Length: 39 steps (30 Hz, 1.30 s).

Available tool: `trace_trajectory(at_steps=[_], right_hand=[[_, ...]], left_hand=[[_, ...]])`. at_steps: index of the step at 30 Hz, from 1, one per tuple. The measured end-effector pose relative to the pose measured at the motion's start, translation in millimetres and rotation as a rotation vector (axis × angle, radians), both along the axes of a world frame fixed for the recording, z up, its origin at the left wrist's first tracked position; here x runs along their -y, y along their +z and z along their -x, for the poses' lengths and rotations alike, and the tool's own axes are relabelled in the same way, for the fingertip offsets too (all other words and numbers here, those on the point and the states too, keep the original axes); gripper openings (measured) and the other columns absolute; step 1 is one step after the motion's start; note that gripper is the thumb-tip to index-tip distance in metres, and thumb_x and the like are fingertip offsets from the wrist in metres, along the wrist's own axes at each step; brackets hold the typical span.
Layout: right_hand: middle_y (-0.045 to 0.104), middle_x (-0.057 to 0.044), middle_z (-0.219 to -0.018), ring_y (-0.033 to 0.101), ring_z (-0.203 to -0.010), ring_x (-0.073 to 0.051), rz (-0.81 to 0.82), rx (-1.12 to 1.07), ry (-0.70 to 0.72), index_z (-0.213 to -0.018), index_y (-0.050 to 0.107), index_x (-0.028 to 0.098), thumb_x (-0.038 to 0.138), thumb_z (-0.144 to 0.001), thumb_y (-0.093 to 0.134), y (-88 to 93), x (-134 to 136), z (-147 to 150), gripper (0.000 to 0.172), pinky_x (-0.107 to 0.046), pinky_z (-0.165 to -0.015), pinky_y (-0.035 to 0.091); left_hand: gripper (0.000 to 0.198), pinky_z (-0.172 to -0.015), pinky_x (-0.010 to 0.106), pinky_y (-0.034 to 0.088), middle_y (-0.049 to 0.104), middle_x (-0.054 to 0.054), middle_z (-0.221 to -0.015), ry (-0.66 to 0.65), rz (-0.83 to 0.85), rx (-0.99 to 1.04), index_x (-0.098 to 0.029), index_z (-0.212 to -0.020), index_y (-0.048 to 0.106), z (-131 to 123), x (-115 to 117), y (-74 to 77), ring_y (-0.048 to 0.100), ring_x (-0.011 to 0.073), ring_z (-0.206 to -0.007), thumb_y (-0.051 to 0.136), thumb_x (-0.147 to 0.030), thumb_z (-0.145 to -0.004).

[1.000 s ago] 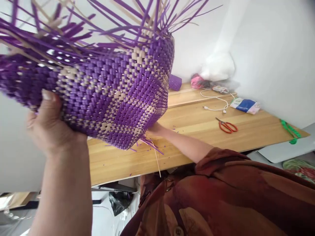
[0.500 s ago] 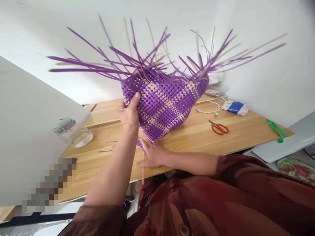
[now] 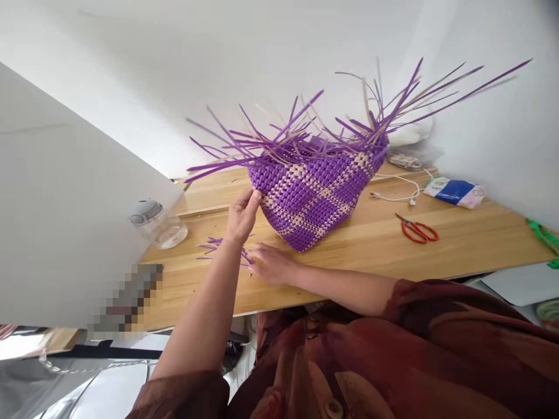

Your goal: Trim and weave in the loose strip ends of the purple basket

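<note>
1 woven basket, gripped at its side by left hand; right hand laid flat, wide, just beside it.

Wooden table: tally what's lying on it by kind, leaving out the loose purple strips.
Woven basket: 1
Glass jar: 1
Red scissors: 1
White cable: 1
Blue-and-white packet: 1
Green cord: 1
Total: 6
Blurred clutter at the back left uncounted.
</note>
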State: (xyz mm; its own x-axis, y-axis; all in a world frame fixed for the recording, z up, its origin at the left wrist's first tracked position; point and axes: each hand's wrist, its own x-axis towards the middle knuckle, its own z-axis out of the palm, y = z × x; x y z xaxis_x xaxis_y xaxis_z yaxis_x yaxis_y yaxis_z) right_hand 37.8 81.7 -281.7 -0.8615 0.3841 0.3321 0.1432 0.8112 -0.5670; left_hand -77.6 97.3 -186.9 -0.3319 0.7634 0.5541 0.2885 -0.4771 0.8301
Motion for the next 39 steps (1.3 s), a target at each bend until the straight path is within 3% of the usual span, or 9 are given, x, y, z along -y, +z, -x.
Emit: trace_trajectory(at_steps=[4, 7, 10, 16, 19, 28, 33, 36, 39], right_hand=[[0.069, -0.007, -0.122, 0.059, -0.12, -0.023, 0.03, -0.089, -0.063, -0.103, 0.071, 0.022, 0.032, -0.095, 0.052, -8.6, 3.8, -48.6, 0.023, -0.036, -0.104, 0.044], [0.073, -0.004, -0.09, 0.068, -0.085, -0.018, 0.066, -0.147, -0.219, -0.094, 0.069, 0.023, 0.04, -0.099, 0.045, -6.8, -2.6, -78.2, 0.03, -0.029, -0.079, 0.05], [0.053, 0.002, -0.054, 0.047, -0.051, -0.014, 0.074, -0.17, -0.406, -0.065, 0.055, 0.022, 0.051, -0.094, 0.052, -4.2, -17.3, -109.8, 0.041, -0.028, -0.054, 0.035], [0.032, 0.004, -0.05, 0.031, -0.049, -0.012, 0.089, -0.153, -0.507, -0.055, 0.03, 0.022, 0.05, -0.09, 0.052, -11.9, -32.3, -152.3, 0.05, -0.03, -0.052, 0.023], [0.034, 0.004, -0.05, 0.033, -0.05, -0.012, 0.111, -0.115, -0.459, -0.055, 0.033, 0.021, 0.048, -0.088, 0.054, -15.1, -31.2, -152.7, 0.047, -0.03, -0.053, 0.023], [0.035, 0.004, -0.05, 0.035, -0.051, -0.013, 0.165, -0.091, -0.429, -0.054, 0.034, 0.022, 0.05, -0.086, 0.052, -13.1, -37.8, -150.4, 0.046, -0.03, -0.053, 0.023], [0.033, 0.004, -0.052, 0.033, -0.053, -0.013, 0.198, -0.105, -0.425, -0.054, 0.035, 0.022, 0.05, -0.087, 0.051, -13.9, -39.3, -152.2, 0.046, -0.029, -0.053, 0.023], [0.034, 0.004, -0.052, 0.034, -0.052, -0.013, 0.218, -0.116, -0.423, -0.054, 0.036, 0.022, 0.05, -0.086, 0.053, -14.6, -39.7, -151.4, 0.046, -0.029, -0.054, 0.023], [0.036, 0.004, -0.05, 0.035, -0.051, -0.013, 0.228, -0.134, -0.427, -0.054, 0.037, 0.021, 0.048, -0.085, 0.055, -14.9, -39.2, -150.3, 0.045, -0.03, -0.054, 0.022]], left_hand=[[0.047, -0.097, 0.033, 0.047, 0.071, 0.007, -0.112, -0.073, 0.001, -0.043, -0.019, -0.111, 0.069, -4.8, 7.7, -8.7, 0.062, 0.0222, -0.109, 0.059, -0.058, -0.088], [0.063, -0.105, 0.04, 0.044, 0.06, 0.013, -0.137, -0.044, 0.033, -0.152, -0.021, -0.139, 0.052, -20.1, 17.4, -36.3, 0.056, 0.0265, -0.126, 0.062, -0.056, -0.088], [0.073, -0.115, 0.046, 0.035, 0.044, 0.017, -0.153, 0.061, 0.179, -0.397, -0.02, -0.154, 0.028, -29.3, 48.4, -75.0, 0.045, 0.0276, -0.139, 0.054, -0.051, -0.094], [0.061, -0.123, 0.056, 0.013, 0.036, 0.01, -0.16, -0.027, 0.523, -1.002, -0.026, -0.152, 0.039, -15.5, 127.2, -118.2, 0.026, 0.0296, -0.15, 0.046, -0.051, -0.097], [0.058, -0.124, 0.047, 0.02, 0.032, 0.006, -0.162, -0.133, 0.557, -1.027, -0.027, -0.154, 0.037, 10.4, 129.1, -119.4, 0.025, 0.0237, -0.151, 0.041, -0.047, -0.1], [0.048, -0.118, 0.049, 0.028, 0.057, 0.011, -0.144, 0.222, 0.614, -0.916, -0.019, -0.136, 0.06, 81.4, 56.1, -90.5, 0.044, 0.0288, -0.141, 0.039, -0.034, -0.095], [0.048, -0.084, 0.039, 0.052, 0.077, 0.01, -0.095, 0.33, 0.714, -0.811, -0.019, -0.096, 0.076, 74.8, 115.6, -78.9, 0.071, 0.0296, -0.093, 0.044, -0.055, -0.091], [0.049, -0.058, 0.031, 0.047, 0.069, 0.003, -0.06, 0.304, 0.817, -0.762, -0.02, -0.072, 0.073, 80.0, 157.2, -86.6, 0.065, 0.0227, -0.059, 0.05, -0.061, -0.085], [0.041, -0.055, 0.029, 0.043, 0.066, 0.002, -0.057, 0.341, 0.804, -0.76, -0.02, -0.067, 0.07, 96.7, 158.8, -93.3, 0.063, 0.0217, -0.057, 0.054, -0.055, -0.081]])
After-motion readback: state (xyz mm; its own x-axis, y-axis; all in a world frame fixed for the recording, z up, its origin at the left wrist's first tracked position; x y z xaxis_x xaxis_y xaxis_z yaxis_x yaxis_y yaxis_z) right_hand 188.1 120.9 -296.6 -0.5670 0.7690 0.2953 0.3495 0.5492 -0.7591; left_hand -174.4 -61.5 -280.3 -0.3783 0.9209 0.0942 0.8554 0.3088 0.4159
